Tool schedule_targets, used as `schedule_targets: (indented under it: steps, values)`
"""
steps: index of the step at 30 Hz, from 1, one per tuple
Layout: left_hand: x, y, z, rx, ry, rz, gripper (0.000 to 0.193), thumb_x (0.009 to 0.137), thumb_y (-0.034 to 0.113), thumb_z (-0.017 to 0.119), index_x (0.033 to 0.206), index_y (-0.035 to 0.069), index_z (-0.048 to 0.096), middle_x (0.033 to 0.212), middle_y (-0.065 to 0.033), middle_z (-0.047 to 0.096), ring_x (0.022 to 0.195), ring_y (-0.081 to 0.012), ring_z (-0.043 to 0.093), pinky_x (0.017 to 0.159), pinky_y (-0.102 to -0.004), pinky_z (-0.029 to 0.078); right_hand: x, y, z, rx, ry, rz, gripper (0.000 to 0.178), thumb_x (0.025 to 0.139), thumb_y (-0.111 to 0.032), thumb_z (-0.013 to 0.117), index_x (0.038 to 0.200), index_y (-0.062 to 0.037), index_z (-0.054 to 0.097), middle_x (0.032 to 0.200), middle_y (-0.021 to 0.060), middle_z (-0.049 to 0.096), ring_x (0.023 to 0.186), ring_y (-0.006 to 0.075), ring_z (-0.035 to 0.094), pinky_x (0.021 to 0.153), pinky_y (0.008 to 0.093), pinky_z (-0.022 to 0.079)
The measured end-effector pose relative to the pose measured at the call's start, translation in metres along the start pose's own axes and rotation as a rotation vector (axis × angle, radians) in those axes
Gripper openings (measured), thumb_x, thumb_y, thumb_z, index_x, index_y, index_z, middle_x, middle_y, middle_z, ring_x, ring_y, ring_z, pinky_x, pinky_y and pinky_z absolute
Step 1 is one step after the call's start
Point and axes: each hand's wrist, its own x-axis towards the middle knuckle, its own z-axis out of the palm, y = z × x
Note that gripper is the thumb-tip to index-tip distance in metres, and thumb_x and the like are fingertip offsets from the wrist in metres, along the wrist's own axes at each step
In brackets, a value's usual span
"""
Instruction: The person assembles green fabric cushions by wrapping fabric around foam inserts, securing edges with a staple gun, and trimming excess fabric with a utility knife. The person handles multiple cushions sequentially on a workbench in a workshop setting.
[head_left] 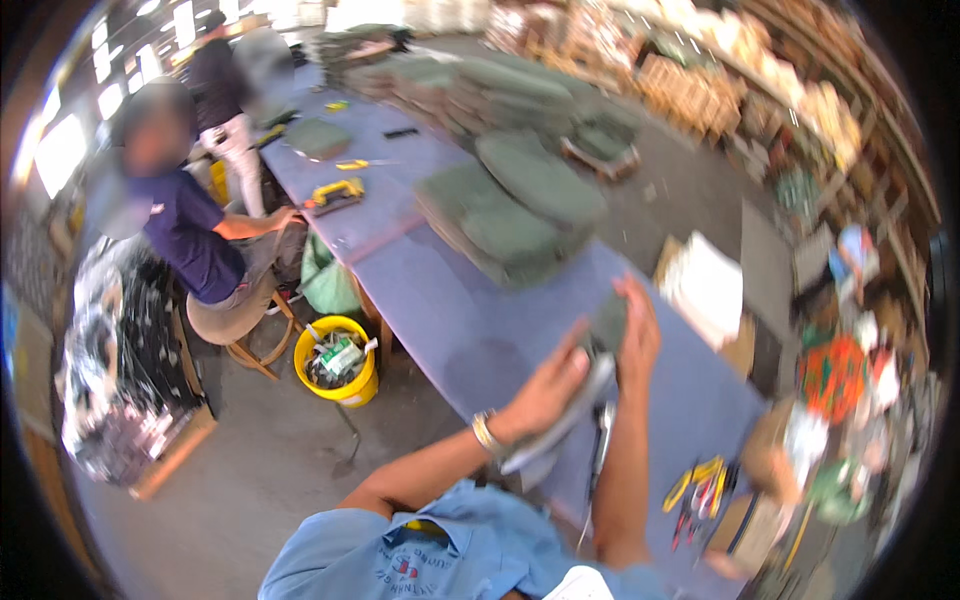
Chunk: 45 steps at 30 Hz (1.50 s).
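Note:
Between both palms I hold a dark green padded piece (607,325) tilted up over the table, with a pale grey-white side hanging toward my body. My left hand (548,392), with a bracelet on its wrist, presses it from the left. My right hand (637,335) grips its right edge, fingers pointing away from me. Motion smears part of the piece, and its lower end is half hidden behind my left hand. Beyond my hands lies a stack of dark green cushions (510,215). A long silver-and-black tool (602,440) rests beside my right forearm.
Yellow-handled hand tools (700,490) lie near the table's right edge. Farther along the blue table (430,300) is a yellow-and-black tool (335,195). A yellow bucket (345,390) of scraps stands on the floor at left, near a seated person (195,235). White sheets (700,290) lie at right.

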Motion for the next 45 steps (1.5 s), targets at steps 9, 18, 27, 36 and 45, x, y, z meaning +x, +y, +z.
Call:
schedule_targets:
  steps: [9,18,27,36,45]
  values:
    - [-0.026,-0.009,0.037,0.396,0.224,0.093,0.082,0.1,0.025,0.063,0.162,-0.003,0.018,0.159,-0.0279,0.037,0.146,-0.0354,0.043,0.118,-0.0419,0.035,0.022,0.0,-0.012,-0.042,-0.027,-0.009,0.04,0.109,-0.038,0.042,0.118,-0.0139,0.072,0.138,0.0117,0.065,0.117,0.0346,0.064,0.1,0.0403,0.048]
    - [0.017,0.003,0.045,0.554,0.459,0.104,0.042,0.108,0.018,0.05,0.146,0.0,0.054,0.124,-0.0184,0.069,0.107,-0.02,0.065,0.095,-0.0319,0.049,0.024,0.006,-0.036,0.002,-0.14,0.034,0.038,0.104,-0.036,0.053,0.129,-0.0129,0.069,0.149,0.0125,0.057,0.118,0.0358,0.062,0.104,0.0413,0.047]
    - [0.041,-0.009,0.033,0.496,0.517,0.118,0.039,0.11,0.021,0.048,0.142,0.004,0.061,0.109,-0.0093,0.073,0.092,-0.0128,0.061,0.085,-0.0279,0.049,0.026,-0.022,-0.056,-0.094,-0.37,-0.372,0.056,0.077,-0.004,0.069,0.132,-0.0107,0.064,0.157,0.0104,0.048,0.141,0.0371,0.045,0.117,0.045,0.038]
    - [0.047,-0.002,0.035,0.451,0.364,0.091,0.038,0.108,0.018,0.051,0.142,0.005,0.059,0.137,-0.0167,0.066,0.125,-0.0262,0.065,0.103,-0.0355,0.049,0.034,0.009,-0.055,-0.128,-0.326,-0.478,0.038,0.081,0.003,0.071,0.117,-0.0087,0.072,0.146,0.0098,0.06,0.136,0.0386,0.053,0.11,0.0452,0.047]
    - [0.034,0.005,0.049,0.751,0.423,0.286,0.038,0.105,0.022,0.055,0.14,0.008,0.062,0.145,-0.0197,0.058,0.127,-0.0366,0.062,0.103,-0.0414,0.053,0.021,0.017,-0.031,0.404,-0.223,-0.072,0.013,0.096,-0.009,0.07,0.105,-0.0007,0.075,0.138,0.0192,0.066,0.138,0.0314,0.056,0.113,0.0409,0.044]
